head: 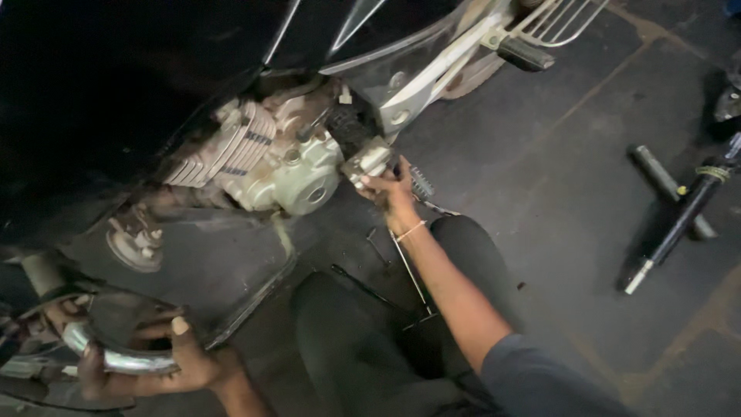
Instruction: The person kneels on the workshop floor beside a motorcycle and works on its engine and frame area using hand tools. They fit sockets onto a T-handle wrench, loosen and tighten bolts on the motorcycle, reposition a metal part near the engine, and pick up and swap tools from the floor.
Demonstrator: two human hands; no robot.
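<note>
Chrome exhaust pipe (123,357) curves along the lower left corner of the view, its long axis running roughly left to right with the left end bending upward toward the motorcycle's dark underside. Left hand (166,363) wraps it from below, fingers and thumb closed around the tube in a full grip. Its bright metal is scuffed and dull in patches.

Right hand (392,193) reaches forward to a small pale metal part (367,161) at the rear side of the engine (266,158), fingertips pinched closed on it; how firmly cannot be told. A thin band sits on that wrist. The engine is cream-grey, its cooling fins pointing left and down, with a round side cover facing the camera.

Floor (556,177) is dark grey concrete, stained, crossed by worn painted lines. A black rod with a silver tip (683,220) lies on it well to the right, slanting from upper right to lower left across a dark cylinder (664,181). A black footpeg (525,54) juts out near the top, beside a pale wire rack. The person's dark-trousered knees fill the lower middle, with thin metal rods lying on the floor between them.
</note>
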